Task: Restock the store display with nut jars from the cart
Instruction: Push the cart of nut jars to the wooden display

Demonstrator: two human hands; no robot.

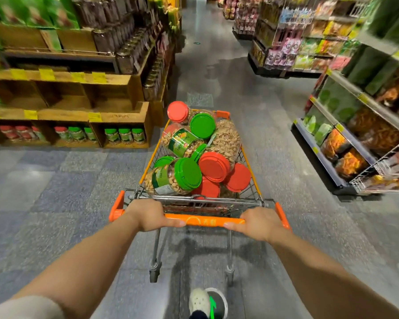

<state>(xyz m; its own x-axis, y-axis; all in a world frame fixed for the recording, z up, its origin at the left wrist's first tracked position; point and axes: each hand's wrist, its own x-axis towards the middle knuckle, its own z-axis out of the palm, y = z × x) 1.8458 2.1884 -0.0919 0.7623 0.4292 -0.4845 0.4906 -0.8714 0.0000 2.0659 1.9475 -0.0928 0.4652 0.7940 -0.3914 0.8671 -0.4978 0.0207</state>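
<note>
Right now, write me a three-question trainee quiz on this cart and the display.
1. True or false: both hands, left hand and right hand, grip the cart handle.
2. Which lid colours show on the nut jars in the cart? A) red and green B) blue and yellow C) white only
3. Fill in: on the wooden display, the row that already holds jars is the ____ one.

Key: 1 true; 2 A; 3 bottom, while the cubbies above it look empty.
</note>
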